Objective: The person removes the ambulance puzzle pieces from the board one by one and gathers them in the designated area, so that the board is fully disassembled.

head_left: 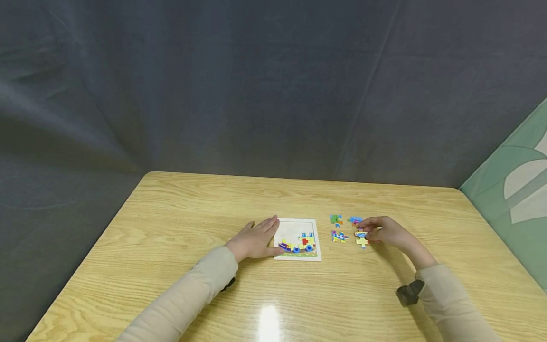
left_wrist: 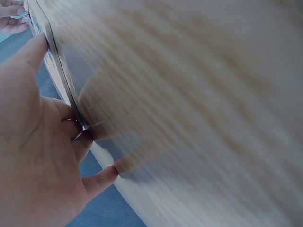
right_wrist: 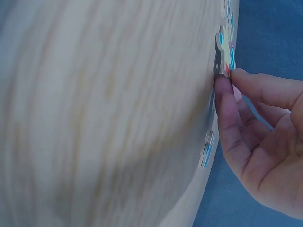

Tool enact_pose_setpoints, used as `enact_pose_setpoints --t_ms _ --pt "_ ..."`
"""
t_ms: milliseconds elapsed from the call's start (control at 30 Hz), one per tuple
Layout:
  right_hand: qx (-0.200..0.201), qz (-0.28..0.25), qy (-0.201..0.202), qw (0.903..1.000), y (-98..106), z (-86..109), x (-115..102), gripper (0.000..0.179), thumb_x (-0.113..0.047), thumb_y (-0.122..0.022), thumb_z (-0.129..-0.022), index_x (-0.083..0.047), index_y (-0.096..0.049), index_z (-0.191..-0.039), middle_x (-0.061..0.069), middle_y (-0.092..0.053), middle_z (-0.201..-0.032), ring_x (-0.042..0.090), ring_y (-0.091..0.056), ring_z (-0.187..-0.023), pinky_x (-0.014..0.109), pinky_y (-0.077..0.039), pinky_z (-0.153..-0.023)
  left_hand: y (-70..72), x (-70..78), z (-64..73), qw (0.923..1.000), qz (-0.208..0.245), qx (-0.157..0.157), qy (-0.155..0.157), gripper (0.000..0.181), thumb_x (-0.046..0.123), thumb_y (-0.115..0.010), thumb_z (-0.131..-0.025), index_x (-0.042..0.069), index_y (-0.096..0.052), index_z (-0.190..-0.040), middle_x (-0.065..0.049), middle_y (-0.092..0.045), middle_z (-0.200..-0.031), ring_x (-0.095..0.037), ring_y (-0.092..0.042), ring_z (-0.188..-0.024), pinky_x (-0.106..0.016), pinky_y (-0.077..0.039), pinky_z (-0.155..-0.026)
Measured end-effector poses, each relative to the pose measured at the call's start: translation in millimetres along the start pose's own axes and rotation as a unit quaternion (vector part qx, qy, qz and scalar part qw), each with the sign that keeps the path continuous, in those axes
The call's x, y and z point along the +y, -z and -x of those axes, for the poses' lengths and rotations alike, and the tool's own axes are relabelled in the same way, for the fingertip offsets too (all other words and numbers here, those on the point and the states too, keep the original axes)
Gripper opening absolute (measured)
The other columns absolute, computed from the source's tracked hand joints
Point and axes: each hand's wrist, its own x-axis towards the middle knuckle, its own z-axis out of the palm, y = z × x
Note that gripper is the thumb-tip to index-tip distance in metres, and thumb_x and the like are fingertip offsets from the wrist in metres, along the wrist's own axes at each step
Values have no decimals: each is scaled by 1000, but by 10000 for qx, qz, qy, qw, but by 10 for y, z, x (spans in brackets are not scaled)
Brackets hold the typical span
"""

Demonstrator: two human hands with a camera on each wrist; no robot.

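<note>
On wood-grain table (head_left: 213,209): rests left hand (head_left: 254,240), with thumb spread away from fingers, on left edge of white-framed jigsaw tray (head_left: 292,230), partly filled along the bottom with vehicle picture (head_left: 296,247); with right hand (head_left: 388,232), to the right of tray, pinches yellow-and-blue jigsaw piece (head_left: 362,241) between thumb and fingertips, beside three loose jigsaw pieces (head_left: 339,236)

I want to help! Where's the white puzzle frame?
In the head view, the white frame lies on the table, left of the loose pieces, with the left hand on its left edge.
</note>
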Motion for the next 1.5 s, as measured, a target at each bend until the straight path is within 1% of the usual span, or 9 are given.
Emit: enact_pose_setpoints --t_ms 267,400,567,833,1000,1100,1300,1400,1500 --pt "55 17 -26 10000 26 2 39 33 0 -57 -89 13 -55 -120 21 -61 -106 12 -59 -93 26 -53 -72 -13 0 -2 10000 -43 -11 -11 84 63 -41 -93 15 -9 -155 2 -2 -163 -15 -10 -151 -49 -13 -122" --pt "166 32 67 9998 35 6 29 32 2 -59 -88 14 -56 -118 22 -63 -105 17 -62 -96 25 -55 -73 -11 2 -3 10000 -25 -24 -17 84 62 -41 -93 15 -10 -155 2 -2 -163 -15 -10 -151 -49 -13 -122" --pt "218 79 225 9995 0 -4 -69 31 1 -57 -90 13 -55 -119 24 -62 -106 21 -63 -95 23 -55 -73 -7 5 3 10000 9 -14 -19 84 62 -41 -94 15 -11 -155 2 -3 -163 -15 -11 -151 -49 -13 -122" --pt "120 155 445 9988 -188 -70 -300 32 1 -58 -89 12 -57 -119 23 -62 -102 21 -63 -86 26 -52 -67 -13 3 10 10000 24 -7 -2 84 62 -42 -93 15 -11 -155 2 -3 -163 -16 -11 -151 -49 -13 -122" --pt "-24 79 503 9987 -305 -123 -391 31 2 -56 -89 11 -57 -119 23 -62 -103 20 -63 -84 30 -54 -70 -26 -11 3 10000 8 -6 -8 84 63 -40 -93 16 -9 -155 2 -1 -163 -15 -10 -151 -49 -12 -122" --pt "-78 118 500 9986 -374 -151 -436 31 4 -57 -88 10 -58 -118 21 -62 -103 19 -63 -85 29 -54 -71 -27 -10 5 10000 33 9 -14 84 63 -40 -93 15 -10 -155 2 -2 -163 -15 -11 -151 -49 -13 -122" --pt "-163 231 856 9959 -511 -209 -545 30 10 -62 -84 13 -60 -114 21 -64 -98 19 -63 -84 23 -54 -71 -26 -11 8 10000 -6 22 -21 84 62 -40 -94 15 -10 -155 2 -2 -163 -15 -11 -151 -49 -13 -122" --pt "-172 286 1040 9940 -568 -230 -600 29 9 -64 -83 11 -61 -112 21 -65 -98 20 -63 -83 24 -54 -73 -17 -13 5 10000 -36 26 -26 83 62 -40 -94 14 -10 -155 2 -2 -163 -16 -11 -151 -49 -13 -122" --pt "-114 408 1112 9929 -618 -247 -648 28 8 -64 -83 8 -63 -111 20 -66 -99 22 -65 -85 28 -55 -75 -12 -13 -3 10000 -45 28 -33 83 63 -40 -94 15 -10 -155 2 -2 -163 -15 -11 -151 -49 -13 -122"
